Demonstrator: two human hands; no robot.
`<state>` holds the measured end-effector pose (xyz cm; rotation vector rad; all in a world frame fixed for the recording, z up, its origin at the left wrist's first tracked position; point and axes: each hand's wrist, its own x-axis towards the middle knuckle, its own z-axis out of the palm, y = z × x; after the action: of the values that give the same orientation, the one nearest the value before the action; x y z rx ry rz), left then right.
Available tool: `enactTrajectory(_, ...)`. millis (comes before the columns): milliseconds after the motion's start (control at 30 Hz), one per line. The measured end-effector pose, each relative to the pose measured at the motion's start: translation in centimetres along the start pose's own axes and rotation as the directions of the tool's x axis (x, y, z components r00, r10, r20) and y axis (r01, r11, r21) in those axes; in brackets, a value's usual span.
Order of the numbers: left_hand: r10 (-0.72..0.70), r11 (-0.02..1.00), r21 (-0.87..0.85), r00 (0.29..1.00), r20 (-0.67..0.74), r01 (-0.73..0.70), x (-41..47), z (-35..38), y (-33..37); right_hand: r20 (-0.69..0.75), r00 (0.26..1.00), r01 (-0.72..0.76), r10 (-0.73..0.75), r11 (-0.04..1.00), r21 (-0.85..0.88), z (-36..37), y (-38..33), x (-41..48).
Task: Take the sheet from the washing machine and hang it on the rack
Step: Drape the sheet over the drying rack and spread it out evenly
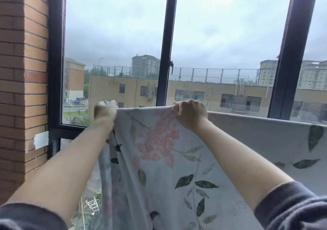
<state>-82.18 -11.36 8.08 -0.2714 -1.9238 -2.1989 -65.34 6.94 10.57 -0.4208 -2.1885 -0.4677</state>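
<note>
Both hands are up before the window (166, 53): left hand (104, 112) clamped on the sheet (159, 168) at its bunched end, right hand (190, 114) gripping the top fold. The sheet hangs below them, the rack hidden. Best bet: spread that bunch, keep the edge level.

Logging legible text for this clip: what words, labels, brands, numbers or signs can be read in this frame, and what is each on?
No text can be read in this frame.
On the sheet: only a leaf and flower print, no tag or lettering in view.
On the white patch stuck to the brick wall: blank.
On the buildings outside: any sign or number is too small to tell.
</note>
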Motion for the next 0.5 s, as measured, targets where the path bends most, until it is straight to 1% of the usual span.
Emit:
enactTrajectory(33, -0.018, 1.0, -0.006, 0.998, -0.06, 0.017, 1.0, -1.0, -0.5, -0.002, 1.0, -0.007, 0.007, 1.0, -0.003, 0.1, 0.0, 0.0)
enactTrajectory(67, -0.038, 0.999, 0.015, 0.996, -0.075, 0.039, 1.8, -1.8, -1.2, -0.008, 1.0, -0.006, 0.006, 1.0, -0.005, 0.1, 0.0, 0.0)
enactTrajectory(200, -0.05, 0.973, 0.226, 0.999, 0.015, 0.045, 2.4, -3.2, -5.8, -0.022, 1.0, 0.016, -0.016, 1.0, -0.013, 0.2, -0.9, 0.1)
enactTrajectory(267, -0.046, 0.948, 0.316, 0.998, 0.033, 0.033, 2.3, -3.9, -7.5, -0.021, 1.0, 0.013, -0.014, 1.0, -0.015, 0.3, -1.1, 0.1)
enactTrajectory(333, -0.06, 0.936, 0.345, 0.998, -0.028, 0.066, 3.1, -5.5, -8.0, -0.015, 1.0, 0.009, -0.01, 1.0, -0.019, 0.2, -0.8, 0.1)
enactTrajectory(433, -0.095, 0.918, 0.375, 0.99, -0.1, 0.126, 5.3, -8.2, -6.9, -0.02, 1.0, 0.016, -0.016, 0.999, -0.033, 0.2, -0.3, -0.1)
enactTrajectory(500, -0.062, 0.855, 0.507, 0.992, -0.108, 0.108, 5.9, -9.5, -6.2, -0.028, 0.999, 0.023, -0.024, 0.999, -0.04, 0.2, -0.3, -0.1)
